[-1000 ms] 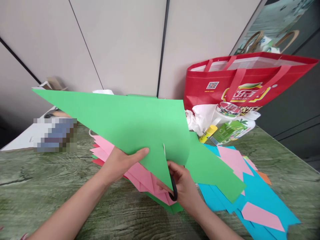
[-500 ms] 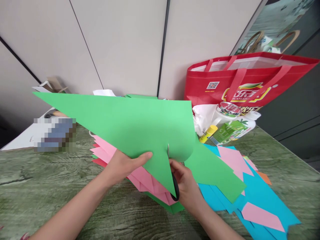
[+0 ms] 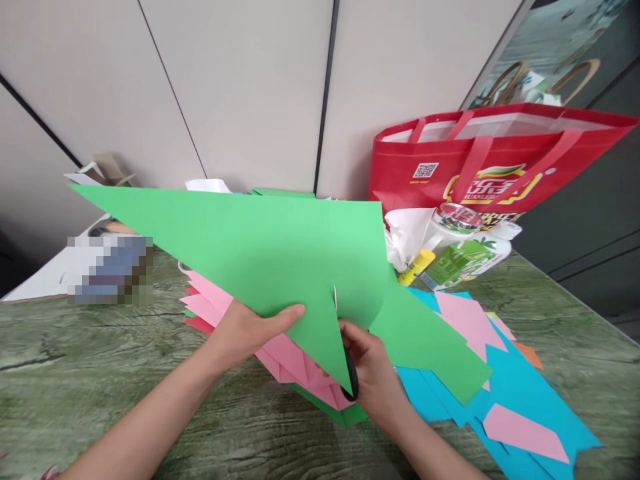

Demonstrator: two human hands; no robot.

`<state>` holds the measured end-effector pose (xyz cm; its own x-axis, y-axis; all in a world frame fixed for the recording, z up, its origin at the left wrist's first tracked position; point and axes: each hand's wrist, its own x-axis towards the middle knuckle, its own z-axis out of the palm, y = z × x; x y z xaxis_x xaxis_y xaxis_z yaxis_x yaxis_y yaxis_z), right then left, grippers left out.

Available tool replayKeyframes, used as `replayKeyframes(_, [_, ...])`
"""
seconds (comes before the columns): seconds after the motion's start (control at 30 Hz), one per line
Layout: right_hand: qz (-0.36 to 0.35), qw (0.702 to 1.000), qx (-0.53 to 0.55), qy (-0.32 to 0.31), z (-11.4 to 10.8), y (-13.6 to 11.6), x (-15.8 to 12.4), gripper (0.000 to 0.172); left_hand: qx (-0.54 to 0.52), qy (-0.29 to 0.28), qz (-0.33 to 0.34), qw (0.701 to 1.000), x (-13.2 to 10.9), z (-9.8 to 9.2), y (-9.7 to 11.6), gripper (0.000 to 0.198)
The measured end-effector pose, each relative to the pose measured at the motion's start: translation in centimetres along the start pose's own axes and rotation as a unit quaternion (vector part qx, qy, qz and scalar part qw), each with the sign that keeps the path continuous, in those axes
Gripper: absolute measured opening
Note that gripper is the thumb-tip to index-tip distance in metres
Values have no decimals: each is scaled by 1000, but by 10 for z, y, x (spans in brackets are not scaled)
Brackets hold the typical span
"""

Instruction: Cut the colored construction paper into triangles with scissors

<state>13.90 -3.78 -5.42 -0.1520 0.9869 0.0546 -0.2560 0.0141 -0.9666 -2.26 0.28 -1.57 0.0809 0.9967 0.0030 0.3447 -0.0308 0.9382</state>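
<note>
A large sheet of green paper (image 3: 240, 233) is held up in front of me, pointed at its left end. My left hand (image 3: 253, 333) is closed on its lower edge, the thumb on top and the fingers hidden underneath. My right hand (image 3: 367, 367) grips black-handled scissors (image 3: 353, 380), whose blade tip shows through a slit in the sheet. Much of the scissors is behind the paper. Right of the slit the sheet curls. Beneath it lie folded pink papers (image 3: 285, 363) with some red and green ones.
Blue sheets (image 3: 525, 393) and pink scraps (image 3: 525, 430) spread over the wooden table (image 3: 100, 373) on the right. Behind them stand a yellow glue stick (image 3: 417, 267), a green carton (image 3: 450, 262), a white mug (image 3: 447, 227) and a red bag (image 3: 425, 160). A blurred-out object (image 3: 110, 270) lies left.
The scissors' blade tip shows slightly higher through the slit, and the curled right part of the green sheet has shifted a little. Both hands stay nearly in place.
</note>
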Motion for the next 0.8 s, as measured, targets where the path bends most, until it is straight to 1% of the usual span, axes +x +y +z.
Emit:
replayKeyframes(0.2, [33,999,-11,21,1,0,1,19,-8,-10,3,1000,0,0,2,51])
replayKeyframes(0.3, [47,998,-13,29,1,-1,1,18,-6,-5,-2,1000,0,1,2,52])
replayKeyframes(0.5, [39,998,-39,34,0,-2,0,15,-26,-11,8,1000,0,1,-1,56])
replayKeyframes(0.63, [51,997,-20,50,1,-1,0,13,-35,-9,4,999,0,2,-2,57])
replayKeyframes(0.7, [46,997,-12,55,2,0,0,13,-62,-19,7,998,0,2,0,58])
replayKeyframes(0.8, [21,999,-10,49,1,2,0,14,-142,-29,13,989,2,1,5,55])
